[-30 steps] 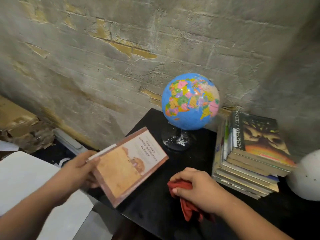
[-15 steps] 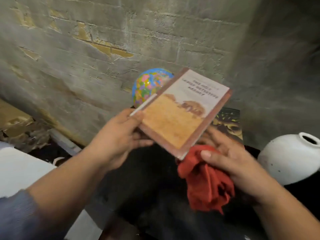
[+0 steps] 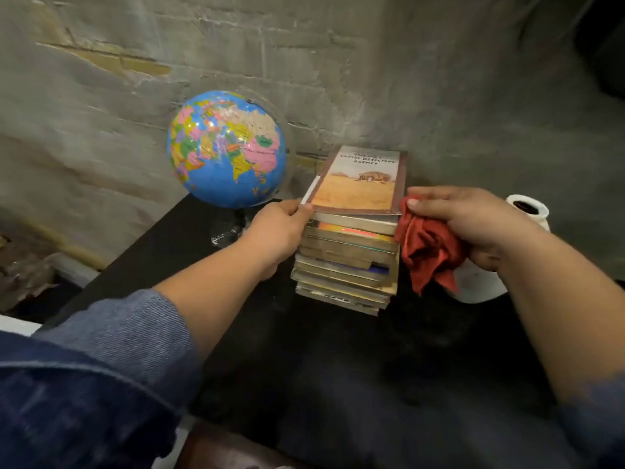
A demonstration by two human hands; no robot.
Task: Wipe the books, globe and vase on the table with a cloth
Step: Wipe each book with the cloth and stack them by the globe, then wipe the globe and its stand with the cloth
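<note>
Tan paperback book (image 3: pixel 362 181) lying flat on top of a stack of worn books (image 3: pixel 345 265) on a matt black table (image 3: pixel 304 367), a hand at each near corner

The left hand (image 3: pixel 277 231), reaching out of a blue denim sleeve (image 3: pixel 101 367), pinches the paperback's near left corner between thumb and curled fingers. The right hand (image 3: pixel 470 221) has its fingers curled round a crumpled red cloth (image 3: pixel 426 252), which touches the paperback's near right corner and hangs beside the stack. A round blue plastic globe (image 3: pixel 226 148) stands just left of the stack, near the rough grey brick wall (image 3: pixel 338 62). A rounded white vase (image 3: pixel 480 286) sits upright right of the stack, largely hidden behind the right hand and cloth
</note>
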